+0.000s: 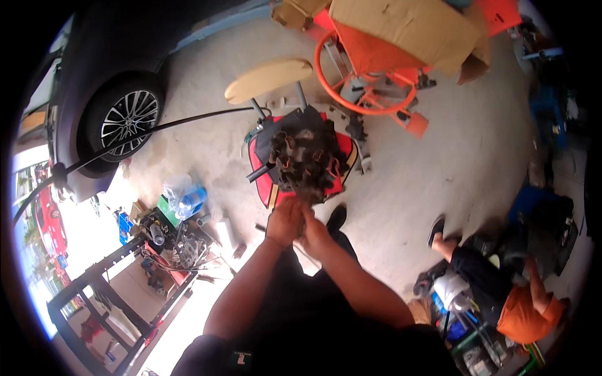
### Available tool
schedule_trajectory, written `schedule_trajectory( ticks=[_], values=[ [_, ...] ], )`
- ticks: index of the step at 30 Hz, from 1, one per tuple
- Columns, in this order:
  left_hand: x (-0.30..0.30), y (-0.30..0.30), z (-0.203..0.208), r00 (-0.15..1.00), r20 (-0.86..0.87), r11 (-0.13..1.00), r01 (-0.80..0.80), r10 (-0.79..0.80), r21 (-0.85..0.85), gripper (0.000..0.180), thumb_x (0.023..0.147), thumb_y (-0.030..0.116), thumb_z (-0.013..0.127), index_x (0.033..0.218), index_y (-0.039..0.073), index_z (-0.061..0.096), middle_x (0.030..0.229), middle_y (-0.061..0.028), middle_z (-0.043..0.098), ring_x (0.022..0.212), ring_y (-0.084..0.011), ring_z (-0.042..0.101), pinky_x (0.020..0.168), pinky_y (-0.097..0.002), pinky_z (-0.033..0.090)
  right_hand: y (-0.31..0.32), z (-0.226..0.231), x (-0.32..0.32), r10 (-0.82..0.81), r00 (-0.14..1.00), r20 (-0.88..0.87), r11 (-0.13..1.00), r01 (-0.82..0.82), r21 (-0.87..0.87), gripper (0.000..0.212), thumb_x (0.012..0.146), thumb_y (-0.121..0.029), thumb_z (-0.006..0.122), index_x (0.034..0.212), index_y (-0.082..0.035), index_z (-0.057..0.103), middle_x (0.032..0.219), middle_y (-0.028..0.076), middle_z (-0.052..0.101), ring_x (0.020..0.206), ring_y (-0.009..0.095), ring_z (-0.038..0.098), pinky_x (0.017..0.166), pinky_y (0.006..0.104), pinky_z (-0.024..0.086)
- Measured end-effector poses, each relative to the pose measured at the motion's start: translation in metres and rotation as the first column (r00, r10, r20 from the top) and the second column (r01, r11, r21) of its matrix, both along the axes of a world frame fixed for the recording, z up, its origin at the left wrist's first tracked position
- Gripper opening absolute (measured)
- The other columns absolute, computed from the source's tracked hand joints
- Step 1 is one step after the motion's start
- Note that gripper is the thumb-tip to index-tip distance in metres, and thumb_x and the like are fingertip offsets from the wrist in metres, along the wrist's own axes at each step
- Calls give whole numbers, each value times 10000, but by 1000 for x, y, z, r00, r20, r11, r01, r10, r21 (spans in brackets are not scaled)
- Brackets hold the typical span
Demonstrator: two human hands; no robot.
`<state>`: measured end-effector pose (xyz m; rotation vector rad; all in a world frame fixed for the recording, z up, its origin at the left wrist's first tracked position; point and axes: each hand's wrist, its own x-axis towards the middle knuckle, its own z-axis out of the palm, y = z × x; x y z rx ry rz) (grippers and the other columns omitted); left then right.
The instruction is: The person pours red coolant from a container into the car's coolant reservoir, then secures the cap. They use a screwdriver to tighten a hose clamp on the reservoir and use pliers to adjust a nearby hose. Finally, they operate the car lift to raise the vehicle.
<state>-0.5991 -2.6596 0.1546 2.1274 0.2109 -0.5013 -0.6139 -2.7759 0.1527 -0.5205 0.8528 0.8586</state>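
My left hand and my right hand are pressed close together at the near edge of a seat. Both are closed, their fingers curled inward, and what lies between them is hidden. Just beyond my fingertips a dark, grimy metal part with several curved, lobed openings rests on the seat. It looks like an engine part, but I cannot tell its exact kind. Beneath it is a red and black padded seat with yellow edging, and a tan backrest on two metal posts stands at its far side.
A dark car's wheel is at the far left, with a black hose running toward the seat. Orange equipment with a ring and cardboard stands beyond. Loose parts and a metal frame lie left; another person is at right.
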Motion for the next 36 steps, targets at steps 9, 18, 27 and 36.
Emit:
schedule_trajectory(
  ticks=[9, 18, 27, 36],
  values=[
    [23, -25, -30, 950, 310, 947, -84, -17, 309, 218, 894, 210, 564, 1031, 50, 620, 1007, -192, 628, 955, -388, 606, 799, -463, 501, -44, -17, 7, 292, 899, 326, 801, -44, -596, 420, 930, -378, 568, 1161, -29, 542, 937, 128, 651, 711, 210, 662, 567, 322, 558],
    [9, -1, -2, 965, -238, 944, -28, 112, 328, 339, 863, 226, 553, 1165, 79, 599, 1190, -189, 577, 1139, -373, 575, 915, -488, 491, -166, -47, -17, 530, 832, 163, 665, -289, -689, 407, 856, -103, 567, 1238, -34, 446, 900, 123, 612, 616, 235, 636, 526, 326, 495],
    [-346, 146, -73, 515, -460, 690, -546, 724, 475, 395, 809, 153, 604, 1199, 95, 633, 1194, -189, 640, 1122, -353, 613, 915, -442, 508, -322, -119, -69, 820, 565, -90, 409, -689, -599, 179, 877, -241, 592, 983, -97, 600, 834, 119, 645, 691, 267, 641, 552, 376, 525],
    [-434, 236, -27, 586, -589, 820, -279, 557, 499, 170, 835, 80, 593, 940, 18, 710, 909, -161, 724, 800, -258, 718, 682, -412, 565, -249, -41, 1, 808, 579, 108, 470, -524, -710, 205, 883, -225, 590, 1009, -64, 601, 789, 99, 629, 671, 241, 641, 543, 348, 525]
  ],
)
